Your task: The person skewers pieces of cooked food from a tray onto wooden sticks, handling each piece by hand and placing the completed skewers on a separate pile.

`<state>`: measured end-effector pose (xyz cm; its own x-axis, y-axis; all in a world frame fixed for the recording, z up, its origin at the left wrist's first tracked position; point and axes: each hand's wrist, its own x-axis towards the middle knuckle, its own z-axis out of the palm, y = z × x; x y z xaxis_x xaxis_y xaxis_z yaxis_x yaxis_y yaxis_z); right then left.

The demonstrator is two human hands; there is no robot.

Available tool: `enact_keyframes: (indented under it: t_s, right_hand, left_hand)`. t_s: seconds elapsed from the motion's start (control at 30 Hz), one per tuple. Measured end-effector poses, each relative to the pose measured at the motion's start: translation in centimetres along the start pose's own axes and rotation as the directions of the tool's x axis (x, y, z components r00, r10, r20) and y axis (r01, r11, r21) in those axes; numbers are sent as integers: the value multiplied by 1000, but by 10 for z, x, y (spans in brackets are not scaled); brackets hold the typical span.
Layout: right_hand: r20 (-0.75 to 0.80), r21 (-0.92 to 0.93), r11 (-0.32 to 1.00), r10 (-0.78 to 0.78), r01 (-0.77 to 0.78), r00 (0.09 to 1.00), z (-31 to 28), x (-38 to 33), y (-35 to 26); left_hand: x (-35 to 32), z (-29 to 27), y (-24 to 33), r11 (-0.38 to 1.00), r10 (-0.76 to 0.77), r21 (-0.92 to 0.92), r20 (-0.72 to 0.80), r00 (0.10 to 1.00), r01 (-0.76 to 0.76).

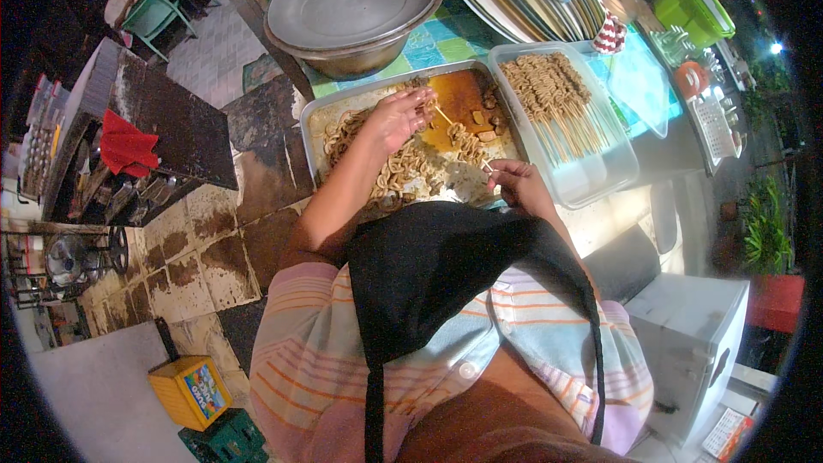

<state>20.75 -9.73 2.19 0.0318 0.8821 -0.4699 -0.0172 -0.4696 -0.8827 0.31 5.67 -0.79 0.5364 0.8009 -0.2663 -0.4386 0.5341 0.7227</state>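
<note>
Over a metal tray (310,130) I hold a skewer (470,147), a thin wooden stick with curled, pale brown strips threaded along its middle. My left hand (401,118) is closed at its upper left end, palm partly turned up. At the lower right end, my right hand (521,187) pinches the stick between thumb and fingers. Loose curled strips (396,173), looking like cooked intestine, cover the tray's left and near side. Brown sauce (459,96) with darker chunks pools at its far right. The fingertips of my left hand are partly hidden.
Right of the tray, a clear plastic container (591,187) holds many finished skewers (549,90). A large lidded pot (351,0) stands behind. Stacked plates (493,4) and a green tub (690,9) are at the far right. A dark counter with a red cloth (129,144) stands left.
</note>
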Motion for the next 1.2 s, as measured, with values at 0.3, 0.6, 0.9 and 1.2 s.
enact_keyframes:
  t_s: [0.3, 0.6, 0.9, 1.2]
  right_hand:
    - [-10, 54, 998, 10, -10, 1000, 0, 3, 5]
    - [30, 77, 996, 32, -34, 999, -1, 4, 6]
    - [-155, 277, 961, 57, -12, 986, -13, 6, 10]
    - [-145, 346, 938, 23, 28, 989, -17, 9, 9]
  left_hand:
    - [-6, 13, -10, 997, -70, -33, 104, 992, 74]
    - [-11, 32, -23, 987, -133, 95, 11, 991, 131]
    - [38, -45, 18, 683, 332, 708, -86, 939, -176]
    - [32, -41, 2, -297, 39, 942, 174, 984, -155]
